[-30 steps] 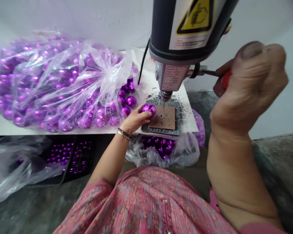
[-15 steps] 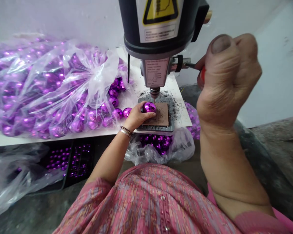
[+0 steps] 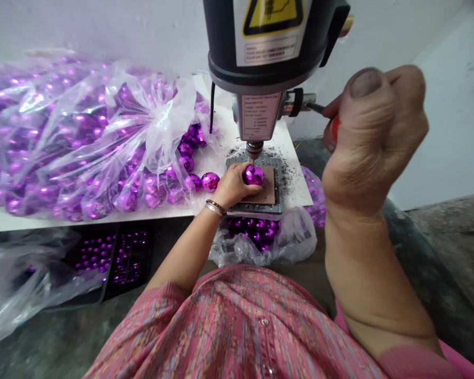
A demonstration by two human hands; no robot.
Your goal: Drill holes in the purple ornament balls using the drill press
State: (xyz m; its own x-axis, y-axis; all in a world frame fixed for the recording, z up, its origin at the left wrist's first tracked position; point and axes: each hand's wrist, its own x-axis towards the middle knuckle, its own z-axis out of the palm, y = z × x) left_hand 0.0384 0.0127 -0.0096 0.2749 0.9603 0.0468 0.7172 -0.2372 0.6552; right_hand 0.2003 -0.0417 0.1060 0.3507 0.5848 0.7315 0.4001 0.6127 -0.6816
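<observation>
A shiny purple faceted ball (image 3: 254,176) is pinched between the thumb and fingers of my left hand (image 3: 235,184). It rests on a brown square board (image 3: 266,195) lying on the grey base (image 3: 277,176) of a bench drill press (image 3: 260,113). The thin bit comes down right at the ball's top; whether it has gone in, I cannot tell. At the right, my right hand (image 3: 369,126) is wrapped round the red-gripped feed lever (image 3: 334,129) of the drill. Most of that grip is hidden in the fist.
Left on the white tabletop (image 3: 169,213) lies a big clear bag (image 3: 79,142) of purple balls, with a loose ball (image 3: 210,181) near my left wrist. Below the drill sits an open plastic bag (image 3: 296,237) of balls. Dark shavings surround the base. A black crate (image 3: 114,258) stands lower left.
My left hand has slid the ball to the right, from beside the drill bit to directly under it. My right fist, still on the lever, is slightly lower in view. The camera view has shifted a little.
</observation>
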